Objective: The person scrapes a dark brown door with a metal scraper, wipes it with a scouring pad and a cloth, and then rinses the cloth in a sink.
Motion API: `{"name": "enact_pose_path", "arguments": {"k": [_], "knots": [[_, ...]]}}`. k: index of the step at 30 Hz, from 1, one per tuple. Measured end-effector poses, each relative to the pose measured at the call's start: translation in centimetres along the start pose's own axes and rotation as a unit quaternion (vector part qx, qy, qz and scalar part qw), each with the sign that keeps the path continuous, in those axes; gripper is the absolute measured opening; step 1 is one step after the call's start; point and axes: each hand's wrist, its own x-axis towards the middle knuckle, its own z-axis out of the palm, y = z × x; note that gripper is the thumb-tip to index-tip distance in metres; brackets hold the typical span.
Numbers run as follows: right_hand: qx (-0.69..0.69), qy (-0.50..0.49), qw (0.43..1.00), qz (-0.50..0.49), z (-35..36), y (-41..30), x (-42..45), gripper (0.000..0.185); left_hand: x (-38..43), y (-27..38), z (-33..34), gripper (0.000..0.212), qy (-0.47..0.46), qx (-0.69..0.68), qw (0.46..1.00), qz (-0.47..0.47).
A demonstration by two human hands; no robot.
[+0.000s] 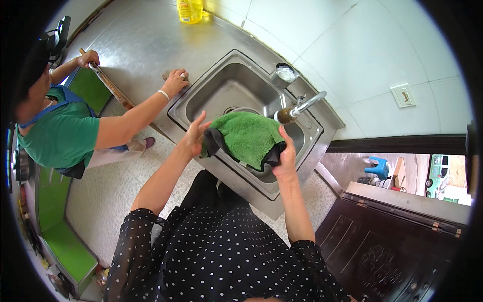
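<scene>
Both my hands hold a green microfibre cloth (247, 137) with a dark edge, spread between them above the double-basin steel sink (217, 88). My left hand (197, 135) has the cloth's left end against its palm, with thumb and fingertips raised. At the right end, my right hand (286, 153) grips the cloth with the thumb on top. Just behind the cloth, the faucet (310, 102) reaches over the sink, with a brownish piece at its outlet (285, 115). The cloth hides part of both basins.
A co-worker (68, 124) at the left rests one hand on a brown scrubber (166, 74) on the steel counter (151, 34). A metal cup (283, 75) with white contents stands by the sink's back edge. A yellow bottle (189, 11) stands farther back. A dark door (377, 245) is at right.
</scene>
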Motion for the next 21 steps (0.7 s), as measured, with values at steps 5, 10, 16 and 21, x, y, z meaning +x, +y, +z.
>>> {"name": "enact_pose_path", "arguments": {"k": [5, 10, 16, 21], "knots": [[0.008, -0.097, 0.995, -0.033, 5.4, -1.9, -2.5, 0.046, -0.9, -2.8, -1.1, 0.060, 0.036, 0.318, 0.915, 0.246], [0.031, -0.043, 0.996, 0.071, 7.5, -4.2, -1.5, 0.042, -8.7, -5.1, 9.3, 0.083, -0.104, 0.400, 0.773, 0.481], [-0.181, -0.099, 0.978, -0.017, 8.4, -7.4, -1.4, 0.029, -9.5, -2.5, 14.5, 0.041, -0.025, 0.481, 0.731, 0.484], [-0.464, -0.120, 0.870, -0.113, 8.4, -11.3, -0.6, 0.033, -9.4, 7.4, 17.5, 0.016, 0.012, 0.623, 0.511, 0.592]]}}
